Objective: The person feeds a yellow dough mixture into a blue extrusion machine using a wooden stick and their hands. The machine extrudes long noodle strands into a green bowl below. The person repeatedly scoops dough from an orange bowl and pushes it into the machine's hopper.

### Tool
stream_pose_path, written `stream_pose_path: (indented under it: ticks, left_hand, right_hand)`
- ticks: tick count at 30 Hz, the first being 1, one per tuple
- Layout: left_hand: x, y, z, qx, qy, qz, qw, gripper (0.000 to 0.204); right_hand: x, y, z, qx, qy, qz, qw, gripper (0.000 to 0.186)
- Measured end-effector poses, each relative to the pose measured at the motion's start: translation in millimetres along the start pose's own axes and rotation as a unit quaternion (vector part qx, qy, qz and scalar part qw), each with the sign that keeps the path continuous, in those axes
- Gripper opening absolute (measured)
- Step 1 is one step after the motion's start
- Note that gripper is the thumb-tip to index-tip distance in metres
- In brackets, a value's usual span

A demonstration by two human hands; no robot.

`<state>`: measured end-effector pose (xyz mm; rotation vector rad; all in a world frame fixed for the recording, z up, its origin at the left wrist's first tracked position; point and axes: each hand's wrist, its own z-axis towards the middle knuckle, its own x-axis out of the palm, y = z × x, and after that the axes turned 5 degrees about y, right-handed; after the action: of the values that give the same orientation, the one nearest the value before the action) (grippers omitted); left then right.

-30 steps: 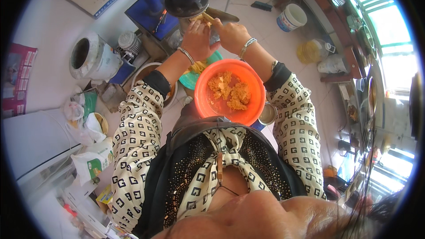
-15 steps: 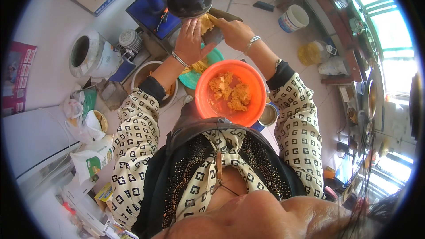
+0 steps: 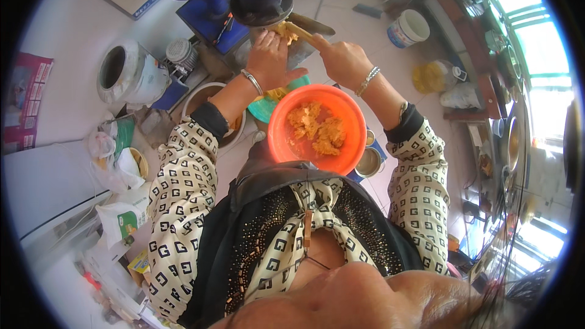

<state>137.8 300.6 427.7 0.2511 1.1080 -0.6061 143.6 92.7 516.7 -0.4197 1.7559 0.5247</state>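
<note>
Dough (image 3: pixel 283 28): seen far centre, at the dark outlet (image 3: pixel 262 12); apparently being scraped loose.
Left hand (image 3: pixel 268 61): placed against the dough; grip cannot be told.
Right hand (image 3: pixel 344 62): closed around a pale stick (image 3: pixel 301 33).
Stick: steady strokes seemingly called for.

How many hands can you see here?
2. The left hand is spread, its fingertips at the orange food beneath the dark round machine part. The right hand, to its right, grips a light stick-shaped tool. No hidden ones are apparent.
</note>
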Motion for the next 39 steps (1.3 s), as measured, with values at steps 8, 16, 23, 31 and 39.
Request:
stream_pose_path:
  ticks: [8, 16, 23, 31, 39]
  left_hand:
    - [6.6, 4.2, 6.2, 0.03, 0.003, 0.009, 1.0, 0.084]
    - [-10.9, -11.1, -14.7, 0.025, -0.031, 0.039, 0.998, 0.076]
    - [-9.9, -14.4, -3.0, 0.011, 0.05, -0.003, 0.999, 0.08]
    - [-4.8, -9.5, -1.5, 0.021, 0.039, 0.028, 0.999, 0.079]
    - [-2.2, -15.6, 6.7, -0.008, 0.052, 0.031, 0.998, 0.079]
  right_hand:
    - [12.1, 8.7, 24.0, -0.018, -0.001, -0.029, 0.999, 0.052]
    - [-15.5, -2.9, -12.1, 0.006, 0.004, 0.006, 1.0, 0.047]
    - [13.9, 11.0, 8.0, -0.001, 0.022, -0.062, 0.998, 0.058]
    - [-1.3, 9.0, 6.0, -0.018, 0.007, -0.024, 1.0, 0.031]
    - [21.2, 9.2, 22.4, 0.03, -0.009, -0.005, 1.0, 0.054]
